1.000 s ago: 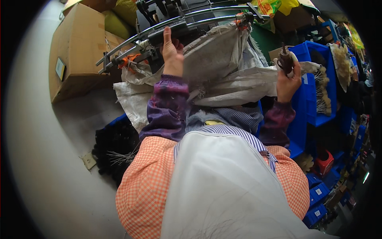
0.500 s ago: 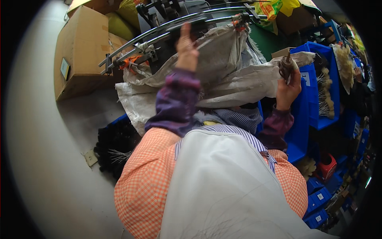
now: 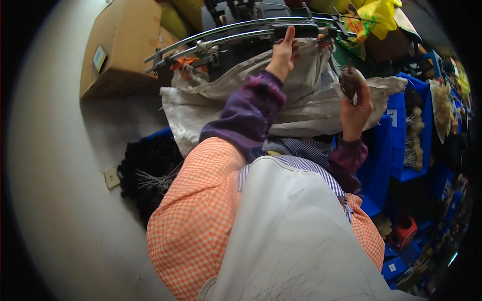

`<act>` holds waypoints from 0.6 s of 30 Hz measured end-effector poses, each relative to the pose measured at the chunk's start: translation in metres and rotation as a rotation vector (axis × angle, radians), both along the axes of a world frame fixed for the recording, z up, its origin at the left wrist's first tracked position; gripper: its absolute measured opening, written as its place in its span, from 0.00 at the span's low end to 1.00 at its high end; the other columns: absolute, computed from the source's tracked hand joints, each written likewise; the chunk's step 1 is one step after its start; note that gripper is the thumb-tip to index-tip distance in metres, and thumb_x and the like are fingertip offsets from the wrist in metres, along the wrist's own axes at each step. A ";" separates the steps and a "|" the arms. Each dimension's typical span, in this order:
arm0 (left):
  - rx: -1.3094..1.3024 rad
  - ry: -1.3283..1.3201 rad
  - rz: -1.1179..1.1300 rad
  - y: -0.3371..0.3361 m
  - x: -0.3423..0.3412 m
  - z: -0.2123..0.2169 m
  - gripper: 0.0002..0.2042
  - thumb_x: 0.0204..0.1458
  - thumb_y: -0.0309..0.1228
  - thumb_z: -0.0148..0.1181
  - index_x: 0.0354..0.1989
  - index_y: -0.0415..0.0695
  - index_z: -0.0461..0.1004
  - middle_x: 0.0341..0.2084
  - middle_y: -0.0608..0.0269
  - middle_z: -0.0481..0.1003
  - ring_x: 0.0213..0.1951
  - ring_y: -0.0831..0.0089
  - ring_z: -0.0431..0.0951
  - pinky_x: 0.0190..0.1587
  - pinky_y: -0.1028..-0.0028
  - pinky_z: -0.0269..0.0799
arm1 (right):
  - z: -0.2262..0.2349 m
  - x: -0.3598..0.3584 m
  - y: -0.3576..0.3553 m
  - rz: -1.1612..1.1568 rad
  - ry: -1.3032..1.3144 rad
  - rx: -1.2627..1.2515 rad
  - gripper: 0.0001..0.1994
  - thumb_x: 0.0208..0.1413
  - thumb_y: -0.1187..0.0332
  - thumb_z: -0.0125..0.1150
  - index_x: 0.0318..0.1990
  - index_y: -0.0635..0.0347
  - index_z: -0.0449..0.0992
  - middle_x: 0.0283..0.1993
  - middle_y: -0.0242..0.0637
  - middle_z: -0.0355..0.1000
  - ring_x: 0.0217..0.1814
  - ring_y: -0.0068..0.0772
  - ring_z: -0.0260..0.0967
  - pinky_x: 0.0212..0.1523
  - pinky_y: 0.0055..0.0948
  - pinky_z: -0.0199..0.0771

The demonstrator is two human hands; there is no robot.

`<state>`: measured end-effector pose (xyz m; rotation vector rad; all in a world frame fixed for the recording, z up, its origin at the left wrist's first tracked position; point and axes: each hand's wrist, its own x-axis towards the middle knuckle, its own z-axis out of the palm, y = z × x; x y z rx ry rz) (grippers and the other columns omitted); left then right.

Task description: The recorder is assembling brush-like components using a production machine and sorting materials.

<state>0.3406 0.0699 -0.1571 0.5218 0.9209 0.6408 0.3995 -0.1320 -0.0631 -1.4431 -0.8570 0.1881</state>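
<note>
My left hand [image 3: 284, 56] reaches up to a black sliding block [image 3: 299, 31] on two curved-looking metal rails [image 3: 236, 36]. Its thumb lies against the block's front, and the other fingers curl, partly hidden. To the right, my right hand [image 3: 357, 106] is raised and closed round a small brown tuft of hair [image 3: 349, 82], with something pale beside it. A whitish woven cloth [image 3: 301, 108] hangs from the rails below both hands, held at its ends by orange ties [image 3: 185, 63].
Cardboard boxes [image 3: 118, 50] stand at the far left. Blue bins [image 3: 398, 128] with pale tufts line the right. Black bristly bundles [image 3: 143, 173] lie at the left. Yellow bags [image 3: 379, 17] sit at the back right. A white apron [image 3: 281, 215] covers my lap.
My left hand has moved right along the rails, and the black block has gone with it. The right hand still holds the brown tuft, now tilted slightly. The view has shifted a little.
</note>
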 end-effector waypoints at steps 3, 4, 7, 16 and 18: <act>0.385 0.109 -0.127 -0.036 -0.067 0.028 0.28 0.38 0.54 0.63 0.41 0.45 0.67 0.33 0.70 0.70 0.31 0.80 0.67 0.30 0.77 0.63 | -0.014 -0.018 0.023 0.075 -0.169 -0.254 0.20 0.38 0.77 0.60 0.44 0.63 0.70 0.39 0.40 0.71 0.41 0.30 0.70 0.41 0.25 0.68; 0.413 0.095 -0.150 -0.048 -0.090 0.038 0.23 0.42 0.49 0.61 0.40 0.45 0.69 0.32 0.71 0.70 0.30 0.80 0.68 0.31 0.78 0.63 | -0.023 -0.024 0.035 0.120 -0.153 -0.295 0.19 0.38 0.77 0.59 0.44 0.61 0.71 0.39 0.42 0.71 0.41 0.33 0.71 0.41 0.26 0.69; 0.721 0.295 -0.054 -0.066 -0.153 0.056 0.16 0.45 0.40 0.61 0.38 0.44 0.70 0.32 0.71 0.71 0.30 0.80 0.69 0.32 0.79 0.63 | -0.032 -0.062 0.075 0.173 -0.365 -0.262 0.19 0.36 0.74 0.60 0.41 0.57 0.72 0.36 0.39 0.71 0.39 0.40 0.70 0.40 0.32 0.68; 1.916 1.009 -0.154 -0.059 -0.231 0.109 0.10 0.39 0.28 0.61 0.34 0.45 0.74 0.35 0.67 0.71 0.39 0.66 0.69 0.40 0.69 0.64 | -0.030 -0.136 0.117 0.405 -0.639 -0.270 0.20 0.35 0.69 0.58 0.42 0.55 0.71 0.37 0.37 0.71 0.41 0.39 0.68 0.45 0.33 0.63; 1.936 0.979 -0.180 -0.055 -0.241 0.099 0.10 0.39 0.27 0.60 0.33 0.45 0.74 0.33 0.67 0.72 0.38 0.65 0.69 0.39 0.69 0.64 | -0.027 -0.143 0.116 0.536 -0.612 -0.329 0.20 0.35 0.68 0.58 0.42 0.55 0.71 0.37 0.37 0.71 0.41 0.40 0.68 0.43 0.33 0.64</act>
